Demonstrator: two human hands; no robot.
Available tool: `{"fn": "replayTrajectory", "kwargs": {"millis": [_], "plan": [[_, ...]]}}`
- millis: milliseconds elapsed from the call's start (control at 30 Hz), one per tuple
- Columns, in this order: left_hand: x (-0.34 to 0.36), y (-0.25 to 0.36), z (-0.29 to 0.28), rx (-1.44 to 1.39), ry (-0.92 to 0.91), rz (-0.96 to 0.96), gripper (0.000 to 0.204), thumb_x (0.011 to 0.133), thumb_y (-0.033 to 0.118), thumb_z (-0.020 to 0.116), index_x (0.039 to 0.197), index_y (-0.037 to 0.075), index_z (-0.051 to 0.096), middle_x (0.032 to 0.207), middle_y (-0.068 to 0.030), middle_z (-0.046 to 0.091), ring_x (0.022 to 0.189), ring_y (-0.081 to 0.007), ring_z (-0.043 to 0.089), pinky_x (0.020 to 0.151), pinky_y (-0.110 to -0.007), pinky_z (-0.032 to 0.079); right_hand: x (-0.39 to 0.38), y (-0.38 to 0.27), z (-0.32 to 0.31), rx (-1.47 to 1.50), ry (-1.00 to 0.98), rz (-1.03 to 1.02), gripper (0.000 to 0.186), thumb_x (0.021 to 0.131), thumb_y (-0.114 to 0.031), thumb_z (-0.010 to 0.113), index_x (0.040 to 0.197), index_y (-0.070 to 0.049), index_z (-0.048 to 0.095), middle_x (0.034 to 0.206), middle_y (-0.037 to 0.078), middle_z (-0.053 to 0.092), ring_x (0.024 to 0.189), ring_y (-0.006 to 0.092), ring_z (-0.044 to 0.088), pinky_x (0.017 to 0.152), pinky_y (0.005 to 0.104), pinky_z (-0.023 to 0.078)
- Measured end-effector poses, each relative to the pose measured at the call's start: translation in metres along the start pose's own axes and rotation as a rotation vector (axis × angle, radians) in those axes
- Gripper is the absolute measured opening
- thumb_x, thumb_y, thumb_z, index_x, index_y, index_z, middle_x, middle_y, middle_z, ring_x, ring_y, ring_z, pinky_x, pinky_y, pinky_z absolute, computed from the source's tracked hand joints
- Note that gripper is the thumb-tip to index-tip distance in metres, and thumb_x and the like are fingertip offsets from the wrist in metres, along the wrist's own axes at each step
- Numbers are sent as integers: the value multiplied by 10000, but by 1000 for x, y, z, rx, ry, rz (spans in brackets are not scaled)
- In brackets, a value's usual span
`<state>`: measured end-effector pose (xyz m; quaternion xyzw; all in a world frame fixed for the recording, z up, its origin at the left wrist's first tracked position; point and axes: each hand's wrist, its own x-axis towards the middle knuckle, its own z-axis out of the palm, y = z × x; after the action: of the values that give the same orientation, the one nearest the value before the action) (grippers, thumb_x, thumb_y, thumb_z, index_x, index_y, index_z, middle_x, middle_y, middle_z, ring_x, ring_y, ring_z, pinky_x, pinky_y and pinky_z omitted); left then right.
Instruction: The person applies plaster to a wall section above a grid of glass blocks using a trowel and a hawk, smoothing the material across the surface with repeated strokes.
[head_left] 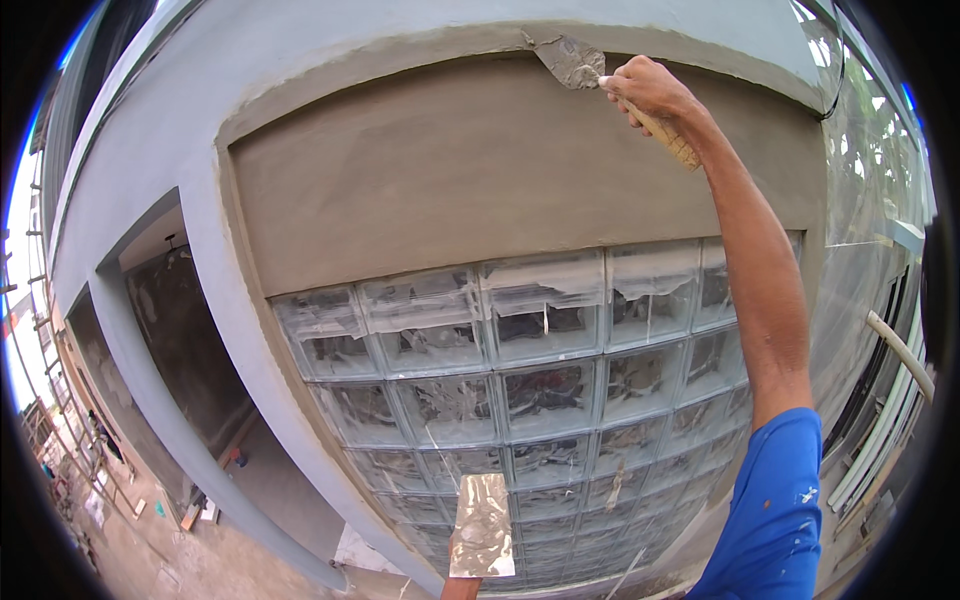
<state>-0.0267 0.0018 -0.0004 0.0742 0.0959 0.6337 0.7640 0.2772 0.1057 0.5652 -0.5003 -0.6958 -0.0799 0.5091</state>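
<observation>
My right hand (655, 92) is raised to the top of the wall, closed around the wooden handle of a pointing trowel (572, 62). Grey mortar clings to its blade, which lies against the rough mortar edge (440, 48) above a recessed plaster panel (450, 170). Low in the middle, my left hand (463, 586) grips a flat rectangular plate (484, 525) with a wet, shiny surface. Most of that hand is hidden behind the plate, which is in front of the glass block wall (545, 400).
White smears mark the upper glass blocks. At left stands a doorway (200, 300) beside a pale column, with scaffolding (40, 340) beyond. Pipes (890, 440) lean at right near a clear plastic sheet (870, 140). Debris lies on the ground at lower left.
</observation>
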Motion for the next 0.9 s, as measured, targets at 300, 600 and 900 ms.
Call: {"fn": "replayTrajectory", "kwargs": {"millis": [300, 600, 900], "plan": [[0, -4, 7, 15, -4, 7, 388, 903, 272, 445, 1195, 23, 499, 1086, -165, 595, 925, -317, 615, 757, -469, 532, -8, 69, -50, -116, 174, -96, 361, 846, -291, 555, 642, 5, 529, 564, 53, 505, 425, 132, 515, 388, 307, 439], [7, -29, 21, -3, -11, 42, 387, 904, 272, 444, 1197, 26, 498, 1090, -163, 594, 930, -316, 613, 760, -468, 531, 3, 3, -42, -673, 183, -384, 323, 726, -344, 631, 719, -21, 629, 635, 110, 568, 676, 270, 566, 614, 417, 453], [11, -47, 31, -7, -12, 66, 386, 904, 272, 444, 1199, 29, 497, 1095, -160, 592, 934, -315, 612, 763, -468, 530, 31, -39, -22, -842, 241, -542, 149, 676, -153, 577, 706, -19, 634, 744, 142, 652, 641, 287, 633, 578, 393, 523]]}}
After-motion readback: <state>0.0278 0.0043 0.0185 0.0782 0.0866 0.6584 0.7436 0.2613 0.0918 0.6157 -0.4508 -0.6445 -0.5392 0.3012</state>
